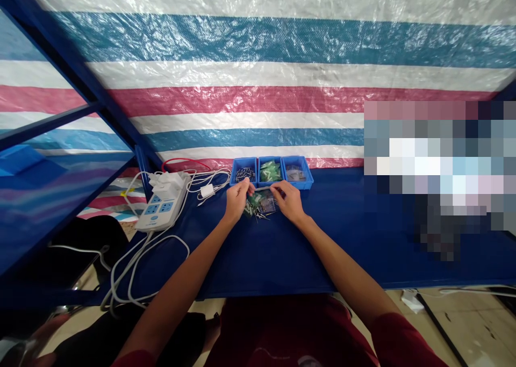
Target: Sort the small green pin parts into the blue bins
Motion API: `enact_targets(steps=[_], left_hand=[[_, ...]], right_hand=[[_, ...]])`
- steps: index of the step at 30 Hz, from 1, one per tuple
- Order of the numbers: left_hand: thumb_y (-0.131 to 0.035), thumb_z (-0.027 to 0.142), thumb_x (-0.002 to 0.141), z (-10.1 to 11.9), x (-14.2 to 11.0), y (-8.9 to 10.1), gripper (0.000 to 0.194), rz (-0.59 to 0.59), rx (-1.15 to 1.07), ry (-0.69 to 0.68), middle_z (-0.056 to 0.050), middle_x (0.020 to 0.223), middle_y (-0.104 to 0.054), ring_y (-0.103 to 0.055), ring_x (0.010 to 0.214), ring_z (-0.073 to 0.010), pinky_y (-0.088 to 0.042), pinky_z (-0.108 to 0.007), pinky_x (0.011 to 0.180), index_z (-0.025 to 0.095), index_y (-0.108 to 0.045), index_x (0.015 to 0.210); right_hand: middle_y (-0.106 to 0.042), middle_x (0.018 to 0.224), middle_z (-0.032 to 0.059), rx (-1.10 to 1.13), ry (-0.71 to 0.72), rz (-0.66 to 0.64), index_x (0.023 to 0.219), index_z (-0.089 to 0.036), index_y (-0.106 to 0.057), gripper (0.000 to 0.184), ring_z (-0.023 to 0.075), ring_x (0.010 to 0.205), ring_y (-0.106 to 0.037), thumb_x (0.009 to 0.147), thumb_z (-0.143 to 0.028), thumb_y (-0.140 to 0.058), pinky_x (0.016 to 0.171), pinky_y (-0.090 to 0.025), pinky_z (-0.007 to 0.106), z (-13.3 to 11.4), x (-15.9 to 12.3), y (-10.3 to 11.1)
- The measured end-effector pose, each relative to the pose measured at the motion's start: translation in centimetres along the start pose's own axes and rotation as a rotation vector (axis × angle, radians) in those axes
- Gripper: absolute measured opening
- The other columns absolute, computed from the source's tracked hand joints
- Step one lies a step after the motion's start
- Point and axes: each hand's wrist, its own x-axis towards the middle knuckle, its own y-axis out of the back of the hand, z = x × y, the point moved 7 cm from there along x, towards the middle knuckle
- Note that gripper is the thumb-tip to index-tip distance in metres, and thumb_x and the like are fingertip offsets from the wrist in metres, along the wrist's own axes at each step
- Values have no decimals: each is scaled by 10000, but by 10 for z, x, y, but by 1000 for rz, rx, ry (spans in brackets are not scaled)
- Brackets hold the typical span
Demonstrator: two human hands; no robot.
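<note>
My left hand [238,198] and my right hand [287,199] face each other over the blue table, both with fingers pinched. Between them stretches a thin greyish strip [264,188], held at its two ends; its exact kind is too small to make out. Just below lies a mixed pile: green pieces [250,206], clear plastic pieces [267,202] and thin metal pins [262,215]. Behind my hands stand three blue bins in a row. Metal pins [245,173] fill the left bin, green pieces [270,171] the middle one, clear pieces [295,173] the right one.
A white power strip [161,208] with plugged-in adapters stands left on the table [258,259], among looping white cables [133,270] and a small white charger [207,191]. A striped plastic sheet [258,98] hangs behind. Blue frame bars [108,106] rise at left. The right side is pixelated.
</note>
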Motion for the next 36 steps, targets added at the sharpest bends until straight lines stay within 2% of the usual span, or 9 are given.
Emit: enact_targets(steps=[2,6,12,16,20,23,27,32,36], left_hand=[[-457,543,900,9,-2,3,454,14,25,-75,-57,793,-680,-609,691,-147,-453,-243,582,153,-676,821],[-584,485,838,19,-7,-8,392,-134,84,-145,-60,953,-701,-643,835,-174,-504,-255,699,173,-668,1059],[-640,436,803,15,-9,-14,287,-148,197,-197,-56,849,-721,-636,715,-170,-522,-288,699,161,-710,845],[-630,453,807,6,-5,-12,311,-126,117,-113,-50,826,-725,-651,718,-173,-524,-286,709,155,-711,842],[-647,471,782,-1,-3,-16,345,-185,-57,44,-42,685,-696,-615,608,-148,-493,-255,592,130,-697,767],[-670,473,755,-5,-3,-20,362,-246,-160,169,-50,631,-679,-559,518,-123,-437,-241,499,119,-680,679],[-678,478,739,-8,-6,-23,380,-283,-216,277,-62,596,-667,-529,464,-108,-365,-229,438,118,-665,619],[-598,486,780,-14,-5,-15,438,-180,-174,337,-37,462,-583,-465,374,-84,-287,-213,391,131,-615,524],[-582,387,770,-19,-1,-5,368,-76,-115,329,-15,421,-539,-435,353,-78,-280,-209,389,142,-589,495]], right_hand=[[-645,802,52,30,-48,35,869,-195,-650,309,157,664,-569,948,-412,-446,630,-463,274,3,0,2],[-665,790,51,57,-127,79,851,-183,-653,327,160,667,-584,919,-448,-473,617,-468,271,7,1,7],[-665,800,55,61,-84,5,842,-185,-648,309,158,659,-583,922,-419,-463,645,-480,282,3,1,2],[-640,861,59,57,-38,-2,1032,-184,-634,278,153,665,-572,936,-369,-449,642,-492,284,0,-1,2],[-580,1087,95,32,28,-16,1297,-226,-507,385,142,680,-561,930,-324,-451,625,-520,289,-4,-2,3],[-535,1179,108,-51,94,-62,1244,-250,-563,337,155,749,-581,926,-311,-469,643,-526,295,-8,-4,-1],[-580,1042,96,-108,144,-62,1032,-225,-663,245,158,782,-591,952,-321,-453,663,-502,278,-11,-4,-4],[-599,835,56,-67,81,-49,892,-198,-648,258,144,695,-559,965,-318,-432,680,-476,264,-8,-1,-2],[-605,895,56,-65,10,-120,992,-189,-633,186,146,705,-572,927,-272,-480,655,-477,254,-1,-1,-8]])
